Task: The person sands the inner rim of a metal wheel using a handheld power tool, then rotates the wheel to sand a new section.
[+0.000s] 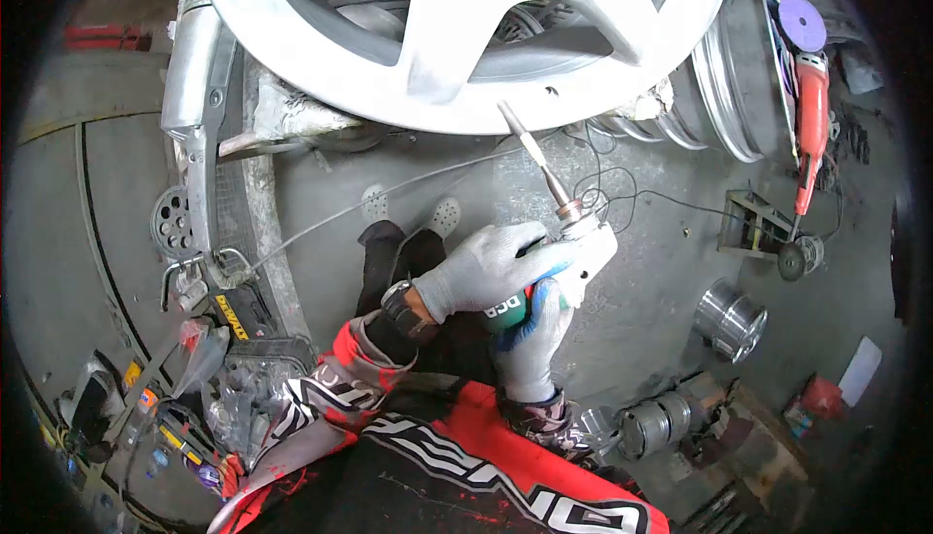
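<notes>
Both my hands wear grey work gloves and hold a die grinder [595, 250] with a pale head and a green body. My left hand [481, 272] wraps over the top of it. Lower down, my right hand [535, 344] closes around the grinder's body, its blue palm side partly showing. A long tapered bit [530, 148] points up and left from the grinder's collar. Its tip overlaps the lower rim of a large silver alloy wheel [457, 106], beside a small hole in the rim. Part of the green body is hidden behind my fingers.
A red polisher [812, 111] with a purple pad hangs at the right, beside more rims [724, 97]. A silver power tool [194, 77] hangs at left. Cables [622, 189] cross below the wheel. A shiny metal drum [731, 320] sits on the floor; bags and tools clutter the lower left.
</notes>
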`<state>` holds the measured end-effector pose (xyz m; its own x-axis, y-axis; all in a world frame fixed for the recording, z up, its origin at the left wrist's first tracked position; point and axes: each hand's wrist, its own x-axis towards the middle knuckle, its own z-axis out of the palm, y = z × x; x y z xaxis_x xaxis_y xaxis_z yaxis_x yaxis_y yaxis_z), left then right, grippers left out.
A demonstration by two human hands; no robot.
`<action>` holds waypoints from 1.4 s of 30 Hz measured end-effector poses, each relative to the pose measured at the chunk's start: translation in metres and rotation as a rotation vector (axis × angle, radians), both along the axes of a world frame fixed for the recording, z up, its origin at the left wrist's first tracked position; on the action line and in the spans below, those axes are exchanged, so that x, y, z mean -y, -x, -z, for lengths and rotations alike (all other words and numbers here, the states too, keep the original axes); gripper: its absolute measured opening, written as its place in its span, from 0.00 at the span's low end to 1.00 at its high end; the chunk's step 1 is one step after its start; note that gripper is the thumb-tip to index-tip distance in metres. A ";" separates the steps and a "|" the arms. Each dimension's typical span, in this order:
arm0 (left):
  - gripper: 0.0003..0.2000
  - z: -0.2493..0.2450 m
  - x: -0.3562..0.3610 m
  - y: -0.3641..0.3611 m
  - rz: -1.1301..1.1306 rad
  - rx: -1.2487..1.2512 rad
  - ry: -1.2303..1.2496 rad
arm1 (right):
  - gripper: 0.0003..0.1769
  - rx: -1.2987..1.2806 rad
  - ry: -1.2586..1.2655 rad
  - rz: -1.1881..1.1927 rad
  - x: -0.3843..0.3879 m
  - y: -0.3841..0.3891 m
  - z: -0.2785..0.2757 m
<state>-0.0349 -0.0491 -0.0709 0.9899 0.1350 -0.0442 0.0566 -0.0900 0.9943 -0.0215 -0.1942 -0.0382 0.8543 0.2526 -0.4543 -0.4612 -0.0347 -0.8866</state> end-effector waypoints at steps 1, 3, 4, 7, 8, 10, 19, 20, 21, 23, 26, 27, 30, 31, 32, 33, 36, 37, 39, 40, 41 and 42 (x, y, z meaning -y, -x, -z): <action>0.15 0.001 0.001 0.000 -0.034 0.030 -0.044 | 0.32 -0.076 -0.029 -0.062 0.001 -0.002 -0.002; 0.15 0.003 0.006 -0.006 -0.048 0.065 -0.049 | 0.26 -0.033 -0.050 0.047 -0.002 -0.004 0.001; 0.15 0.002 0.007 -0.012 -0.064 0.099 -0.055 | 0.23 0.011 -0.071 0.153 -0.004 -0.005 0.003; 0.16 0.002 0.008 -0.032 0.059 -0.031 0.080 | 0.24 0.018 -0.128 0.157 -0.002 -0.018 0.000; 0.16 -0.004 0.006 -0.034 0.077 -0.077 0.078 | 0.24 0.038 -0.114 0.158 -0.002 -0.019 -0.001; 0.16 -0.018 -0.001 -0.034 0.087 -0.158 0.153 | 0.24 0.043 -0.095 0.147 0.003 -0.016 0.006; 0.15 0.004 0.001 0.004 -0.014 -0.028 -0.061 | 0.28 0.016 -0.001 -0.053 0.004 0.002 0.013; 0.15 0.005 0.002 -0.001 -0.021 0.034 -0.100 | 0.27 0.055 0.005 -0.025 0.001 -0.002 0.011; 0.15 0.006 0.004 -0.007 -0.030 0.098 -0.136 | 0.27 0.096 0.012 0.002 -0.002 -0.005 0.010; 0.15 -0.009 -0.002 -0.023 -0.009 -0.020 -0.019 | 0.27 0.029 -0.062 0.081 -0.006 -0.010 0.006; 0.16 -0.015 -0.006 -0.028 0.006 -0.155 0.116 | 0.26 -0.058 -0.126 0.184 -0.011 -0.011 0.002; 0.17 -0.015 -0.007 -0.027 0.004 -0.167 0.128 | 0.25 -0.071 -0.118 0.212 -0.013 -0.010 0.002; 0.16 -0.004 -0.009 -0.009 -0.001 -0.140 0.094 | 0.23 0.284 0.265 -0.063 -0.004 0.003 0.013; 0.16 0.000 -0.008 -0.002 -0.003 -0.146 0.090 | 0.23 0.279 0.260 -0.064 -0.002 0.007 0.016; 0.15 0.004 -0.006 0.006 -0.006 -0.103 -0.011 | 0.23 0.410 0.369 -0.193 0.000 0.011 0.018; 0.15 0.008 -0.005 0.013 -0.007 -0.057 -0.110 | 0.23 0.542 0.478 -0.321 0.001 0.013 0.019; 0.16 -0.013 -0.017 0.025 0.007 0.042 -0.304 | 0.24 -0.075 -0.101 -0.051 -0.023 0.021 -0.010; 0.16 -0.022 -0.020 0.027 0.000 0.105 -0.418 | 0.24 -0.200 -0.267 0.028 -0.025 0.024 -0.013; 0.17 -0.023 -0.016 0.028 -0.012 0.090 -0.435 | 0.23 -0.179 -0.219 -0.016 -0.023 0.018 -0.013; 0.16 -0.023 -0.014 0.025 -0.005 0.063 -0.438 | 0.23 -0.162 -0.170 -0.066 -0.021 0.015 -0.013; 0.16 -0.023 -0.012 0.022 0.000 0.035 -0.440 | 0.23 -0.160 -0.170 -0.065 -0.014 0.011 -0.009; 0.16 -0.017 -0.007 0.017 0.000 0.038 -0.439 | 0.24 0.011 0.042 -0.175 -0.004 0.007 0.001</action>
<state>-0.0516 -0.0424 -0.0537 0.9897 0.1325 0.0533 0.0211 -0.5044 0.8632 -0.0289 -0.1906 -0.0388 0.8039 0.3789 -0.4585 -0.4350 -0.1511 -0.8877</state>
